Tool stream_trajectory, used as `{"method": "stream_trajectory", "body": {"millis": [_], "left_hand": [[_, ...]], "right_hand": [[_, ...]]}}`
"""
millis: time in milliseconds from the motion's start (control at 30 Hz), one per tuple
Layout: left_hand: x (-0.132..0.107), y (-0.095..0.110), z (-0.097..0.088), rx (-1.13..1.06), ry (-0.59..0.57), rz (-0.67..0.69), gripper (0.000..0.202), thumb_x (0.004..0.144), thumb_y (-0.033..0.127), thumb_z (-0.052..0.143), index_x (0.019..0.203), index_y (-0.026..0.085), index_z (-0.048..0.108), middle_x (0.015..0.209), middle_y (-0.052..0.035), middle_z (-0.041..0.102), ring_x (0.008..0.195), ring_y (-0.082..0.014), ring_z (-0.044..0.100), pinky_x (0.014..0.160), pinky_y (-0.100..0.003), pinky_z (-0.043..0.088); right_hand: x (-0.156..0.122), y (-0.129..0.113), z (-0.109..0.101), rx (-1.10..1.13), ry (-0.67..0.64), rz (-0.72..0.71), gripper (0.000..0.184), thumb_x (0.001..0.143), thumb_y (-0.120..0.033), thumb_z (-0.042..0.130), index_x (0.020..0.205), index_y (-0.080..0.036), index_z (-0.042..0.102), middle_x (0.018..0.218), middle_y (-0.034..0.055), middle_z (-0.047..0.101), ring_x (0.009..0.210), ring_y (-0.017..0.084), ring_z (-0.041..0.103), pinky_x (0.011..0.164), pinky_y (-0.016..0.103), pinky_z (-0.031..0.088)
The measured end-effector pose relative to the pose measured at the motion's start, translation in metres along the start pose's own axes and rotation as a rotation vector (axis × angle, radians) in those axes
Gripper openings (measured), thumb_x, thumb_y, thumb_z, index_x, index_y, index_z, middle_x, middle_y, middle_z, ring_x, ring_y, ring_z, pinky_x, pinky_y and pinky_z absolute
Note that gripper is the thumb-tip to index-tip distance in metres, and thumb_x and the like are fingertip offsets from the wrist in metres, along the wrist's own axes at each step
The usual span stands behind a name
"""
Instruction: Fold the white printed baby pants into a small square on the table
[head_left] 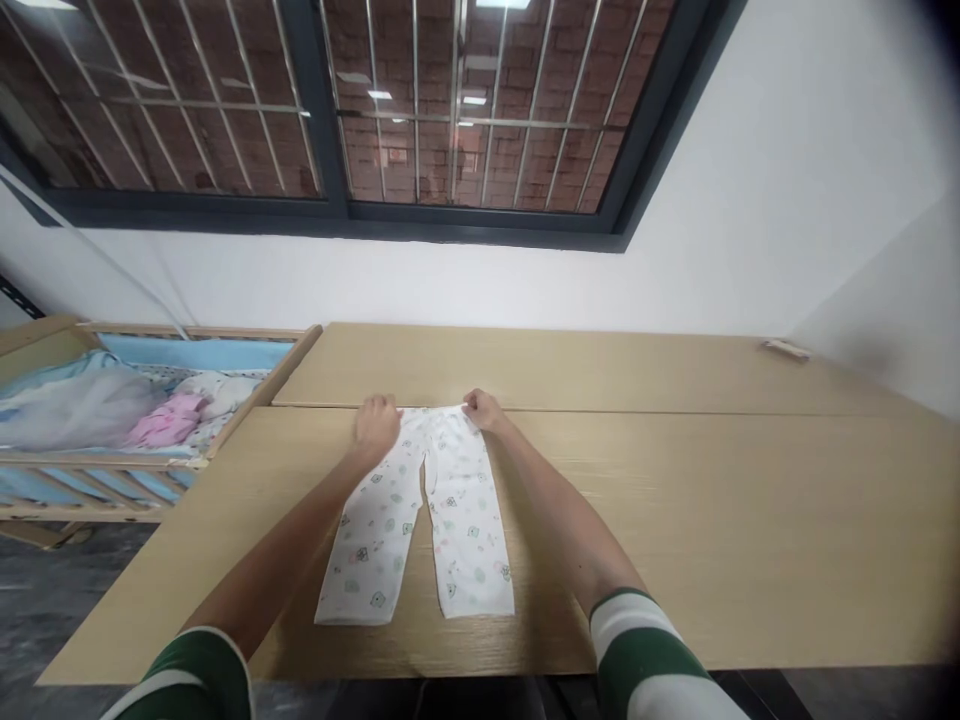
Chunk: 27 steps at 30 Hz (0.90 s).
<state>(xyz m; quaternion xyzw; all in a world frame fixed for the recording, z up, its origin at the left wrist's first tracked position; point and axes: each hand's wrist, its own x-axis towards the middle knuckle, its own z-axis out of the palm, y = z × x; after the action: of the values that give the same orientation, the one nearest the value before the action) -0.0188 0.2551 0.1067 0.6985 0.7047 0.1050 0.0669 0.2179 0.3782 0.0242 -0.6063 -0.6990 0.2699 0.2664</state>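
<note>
A small pair of white baby trousers (457, 520) with a pale green and pink print lies flat on the light wooden table (712, 520), legs pointing toward me, waistband at the far end. My left hand (376, 424) grips the left corner of the waistband. My right hand (484, 410) pinches the right corner. Both arms reach forward over the table in green and white striped sleeves.
A wooden baby cot (135, 420) with blue lining, a grey net and pink clothes stands left of the table. A second table surface (600, 365) lies beyond, against the white wall under a barred window. A small pale object (786, 348) sits far right.
</note>
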Motion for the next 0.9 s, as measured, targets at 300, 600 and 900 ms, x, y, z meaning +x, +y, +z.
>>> {"method": "stream_trajectory", "body": {"millis": [300,600,900], "left_hand": [[-0.175,0.128,0.039,-0.052,-0.442,0.387,0.061,0.089,0.069,0.046,0.081,0.015,0.074,0.082,-0.0171,0.072,0.081,-0.0358,0.07,0.077,-0.048,0.051],[-0.183,0.113,0.034,-0.175,-0.427,0.372,0.026,0.089,0.029,0.049,0.077,0.019,0.07,0.08,-0.0098,0.072,0.078,-0.0257,0.068,0.07,-0.034,0.044],[-0.227,0.002,0.002,-0.812,-0.171,0.028,0.042,0.097,0.05,0.041,0.065,0.023,0.042,0.058,0.0032,0.047,0.058,-0.0147,0.048,0.058,-0.027,0.031]], "right_hand": [[-0.004,-0.005,-0.012,0.098,-0.034,0.034,0.023,0.076,-0.024,0.074,0.095,-0.018,0.062,0.082,-0.001,0.067,0.078,0.014,0.063,0.073,0.022,0.048],[-0.015,-0.031,-0.024,0.176,-0.033,0.062,0.022,0.078,-0.019,0.072,0.094,-0.018,0.059,0.073,-0.0023,0.064,0.067,0.013,0.062,0.066,0.022,0.047],[0.0,-0.124,0.024,0.235,-0.02,0.032,0.032,0.079,-0.02,0.072,0.104,-0.019,0.053,0.069,-0.0039,0.062,0.059,0.013,0.06,0.057,0.022,0.046]]}}
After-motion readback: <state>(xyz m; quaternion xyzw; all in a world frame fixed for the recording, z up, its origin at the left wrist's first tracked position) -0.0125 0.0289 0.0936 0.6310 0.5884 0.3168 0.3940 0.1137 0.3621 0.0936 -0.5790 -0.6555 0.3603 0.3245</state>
